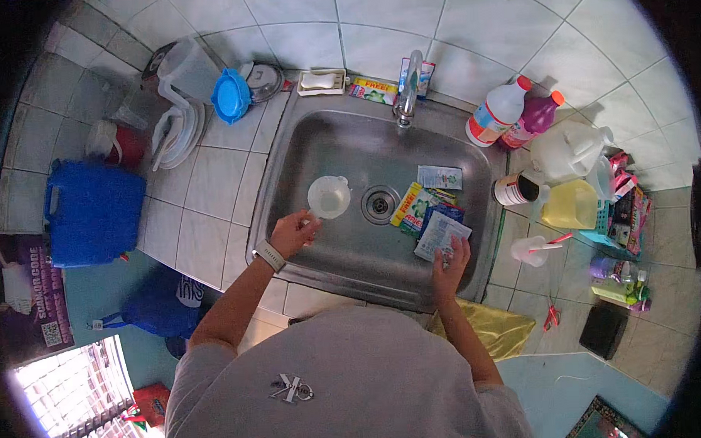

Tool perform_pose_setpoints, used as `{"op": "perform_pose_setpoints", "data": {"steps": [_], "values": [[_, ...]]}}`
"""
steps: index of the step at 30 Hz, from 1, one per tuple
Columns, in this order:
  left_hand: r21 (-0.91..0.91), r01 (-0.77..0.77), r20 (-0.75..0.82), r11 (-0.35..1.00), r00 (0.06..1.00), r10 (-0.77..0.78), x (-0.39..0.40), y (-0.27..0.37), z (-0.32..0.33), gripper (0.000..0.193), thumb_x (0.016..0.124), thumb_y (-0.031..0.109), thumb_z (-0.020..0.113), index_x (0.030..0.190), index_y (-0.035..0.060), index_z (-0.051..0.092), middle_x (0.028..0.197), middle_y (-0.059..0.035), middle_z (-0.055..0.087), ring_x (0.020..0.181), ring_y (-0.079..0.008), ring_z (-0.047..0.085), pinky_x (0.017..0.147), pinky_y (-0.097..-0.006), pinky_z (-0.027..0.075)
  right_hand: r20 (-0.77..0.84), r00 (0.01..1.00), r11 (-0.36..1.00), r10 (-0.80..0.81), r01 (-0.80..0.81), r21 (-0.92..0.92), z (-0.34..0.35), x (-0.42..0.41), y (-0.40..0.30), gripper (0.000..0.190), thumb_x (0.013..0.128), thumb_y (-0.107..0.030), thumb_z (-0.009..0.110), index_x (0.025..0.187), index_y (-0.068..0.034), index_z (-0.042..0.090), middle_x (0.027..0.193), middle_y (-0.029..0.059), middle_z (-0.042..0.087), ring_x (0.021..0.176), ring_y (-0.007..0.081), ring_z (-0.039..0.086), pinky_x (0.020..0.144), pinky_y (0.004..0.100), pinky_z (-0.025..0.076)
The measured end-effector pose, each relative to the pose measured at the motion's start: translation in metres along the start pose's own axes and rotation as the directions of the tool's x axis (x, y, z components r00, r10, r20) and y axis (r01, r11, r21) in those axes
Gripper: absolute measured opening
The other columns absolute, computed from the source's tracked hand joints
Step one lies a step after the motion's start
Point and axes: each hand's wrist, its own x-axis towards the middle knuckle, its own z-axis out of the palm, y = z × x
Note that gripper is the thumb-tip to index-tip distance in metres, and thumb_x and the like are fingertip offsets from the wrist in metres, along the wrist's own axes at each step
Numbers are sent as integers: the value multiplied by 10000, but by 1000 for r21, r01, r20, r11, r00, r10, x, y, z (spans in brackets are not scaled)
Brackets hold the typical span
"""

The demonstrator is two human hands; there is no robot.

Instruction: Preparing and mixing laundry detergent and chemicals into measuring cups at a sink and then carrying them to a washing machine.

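Note:
My left hand (296, 235) grips the handle of a translucent white plastic measuring cup (329, 196) over the left half of the stainless steel sink (301, 145). My right hand (452, 267) has its fingertips on the lower edge of a silver-white sachet (442, 234), and whether it pinches it cannot be told. Under and beside that sachet are a blue packet (443, 213), a green-and-yellow Ariel packet (411, 210) and a pale sachet (439, 177). To their left is the round drain (380, 205).
A chrome faucet (410, 92) rises behind the sink. A soap dish (321, 82) sits on the back rim. Bottles (497, 112), a jug (568, 150), a yellow container (569, 205) and red-handled scissors (551, 317) stand or lie at right. A blue case (95, 211) and plastic lids (179, 135) are at left.

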Motion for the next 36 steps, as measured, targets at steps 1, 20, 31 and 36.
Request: {"op": "perform_pose_setpoints", "data": {"steps": [1, 20, 31, 36], "values": [[-12, 10, -5, 1000, 1000, -10, 1, 1, 1, 254, 859, 302, 642, 906, 55, 606, 659, -34, 611, 601, -94, 604, 550, -256, 506, -24, 1000, 1000, 4, -4, 21, 0, -2, 1, 464, 820, -11, 593, 1255, -71, 444, 1394, 166, 264, 1220, 327, 380, 877, 359, 442], [295, 251, 139, 922, 944, -301, 24, 60, -9, 366, 863, 383, 603, 935, 25, 577, 651, -46, 594, 521, -122, 604, 479, -257, 503, -5, 999, 994, 48, -47, 103, 12, -8, -9, 430, 845, -74, 582, 1254, -68, 447, 1402, 144, 262, 1228, 315, 372, 873, 396, 450], [338, 270, 255, 901, 896, -364, 36, 71, -19, 412, 869, 427, 562, 926, 19, 579, 612, -70, 602, 534, -146, 628, 487, -270, 522, -19, 997, 990, 77, -74, 124, 19, -8, -2, 415, 842, -45, 582, 1242, -72, 471, 1395, 155, 268, 1239, 289, 368, 874, 370, 449], [337, 285, 243, 897, 894, -376, 38, 71, -19, 400, 867, 426, 564, 898, 28, 579, 611, -71, 604, 532, -157, 633, 493, -276, 531, -6, 999, 988, 36, -35, 147, 24, -2, -10, 408, 845, -42, 580, 1238, -68, 475, 1387, 170, 285, 1233, 299, 374, 860, 365, 454]]}}
